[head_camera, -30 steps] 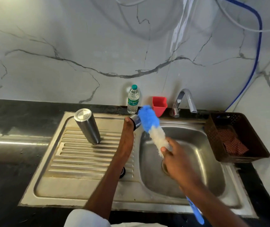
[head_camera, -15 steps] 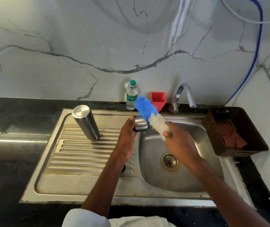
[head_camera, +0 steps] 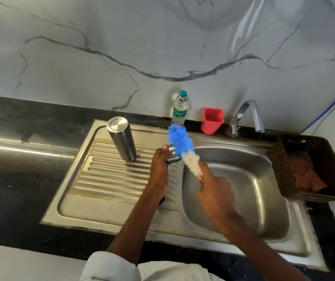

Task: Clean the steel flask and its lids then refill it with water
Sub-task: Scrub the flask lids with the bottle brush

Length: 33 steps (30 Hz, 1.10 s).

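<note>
Flask [head_camera: 122, 138] stood inverted on the drainboard [head_camera: 109, 179], left of the basin [head_camera: 253, 191]. Bottle [head_camera: 179, 108], cup [head_camera: 212, 120] and tap [head_camera: 247, 116] lined the back edge, left to right. Basket [head_camera: 280, 169] sat right of the basin, a cloth [head_camera: 304, 175] in it.

We count one steel flask [head_camera: 122, 138], standing upside down on the draining board, and one steel lid [head_camera: 172, 157]. There is one bottle brush [head_camera: 183, 152], blue at its tip and white lower down. At the back of the desk [head_camera: 20, 191] we see one plastic water bottle [head_camera: 179, 109], one red cup [head_camera: 212, 120] and one tap [head_camera: 247, 116]. One brown basket [head_camera: 312, 169] sits beside one sink basin [head_camera: 243, 199]. Two hands are in view.
</note>
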Available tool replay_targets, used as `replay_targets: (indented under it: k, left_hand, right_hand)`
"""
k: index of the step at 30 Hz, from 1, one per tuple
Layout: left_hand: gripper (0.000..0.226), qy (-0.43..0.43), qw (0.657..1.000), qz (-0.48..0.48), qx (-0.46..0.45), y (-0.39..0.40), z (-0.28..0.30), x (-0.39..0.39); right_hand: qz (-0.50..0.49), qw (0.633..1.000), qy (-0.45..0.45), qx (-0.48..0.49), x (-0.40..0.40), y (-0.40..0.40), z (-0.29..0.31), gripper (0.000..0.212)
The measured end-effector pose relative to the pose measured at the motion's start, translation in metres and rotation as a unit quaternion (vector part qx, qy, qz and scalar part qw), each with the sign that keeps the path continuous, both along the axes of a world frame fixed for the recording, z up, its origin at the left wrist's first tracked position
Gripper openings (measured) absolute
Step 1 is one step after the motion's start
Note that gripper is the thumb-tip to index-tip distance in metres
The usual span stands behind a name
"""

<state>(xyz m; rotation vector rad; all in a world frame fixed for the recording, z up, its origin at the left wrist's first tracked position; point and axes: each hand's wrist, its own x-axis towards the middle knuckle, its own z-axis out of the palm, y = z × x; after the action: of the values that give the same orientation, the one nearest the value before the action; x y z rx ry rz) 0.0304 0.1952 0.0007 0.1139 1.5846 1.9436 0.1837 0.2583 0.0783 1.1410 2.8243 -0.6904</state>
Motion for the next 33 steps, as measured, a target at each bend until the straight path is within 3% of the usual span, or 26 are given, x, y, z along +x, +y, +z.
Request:
replay_targets:
  k: [3, 6, 8, 11, 13, 18, 22, 27, 33]
  left_hand:
    - [0.067, -0.022, 0.999, 0.007, 0.027, -0.007, -0.003, -0.011]
    - [0.063, -0.086, 0.991, 0.024, 0.095, -0.013, -0.005, -0.015]
    - [0.049, -0.145, 0.980, 0.055, 0.129, -0.019, -0.004, -0.015]
    - [0.016, -0.203, 0.967, 0.094, 0.121, -0.034, -0.009, -0.023]
    - [0.017, -0.201, 0.969, 0.114, 0.092, -0.043, -0.017, -0.030]
    - [0.030, -0.101, 0.990, 0.094, -0.017, -0.062, -0.042, -0.036]
    - [0.044, 0.011, 0.993, 0.082, -0.087, -0.070, -0.060, -0.039]
    - [0.065, 0.133, 0.945, 0.115, -0.277, -0.071, -0.074, -0.037]
    - [0.056, 0.240, 0.900, 0.107, -0.347, -0.055, -0.084, -0.038]
  right_hand:
    - [0.072, 0.994, -0.069, 0.047, -0.001, -0.017, 0.015, 0.066]
    - [0.042, 0.998, -0.027, 0.025, -0.013, -0.008, 0.015, 0.056]
    - [-0.010, 0.996, 0.028, -0.079, -0.022, 0.008, -0.001, 0.044]
    - [-0.074, 0.954, 0.078, -0.280, -0.028, 0.018, -0.020, 0.021]
    - [-0.099, 0.928, 0.081, -0.350, -0.023, 0.017, -0.025, 0.020]
    - [-0.113, 0.899, 0.082, -0.415, -0.025, 0.014, -0.031, 0.021]
    - [-0.123, 0.897, 0.076, -0.418, -0.027, 0.014, -0.037, 0.023]
    - [-0.130, 0.898, 0.072, -0.415, -0.027, 0.016, -0.043, 0.024]
    - [-0.149, 0.898, 0.069, -0.408, -0.034, 0.020, -0.054, 0.025]
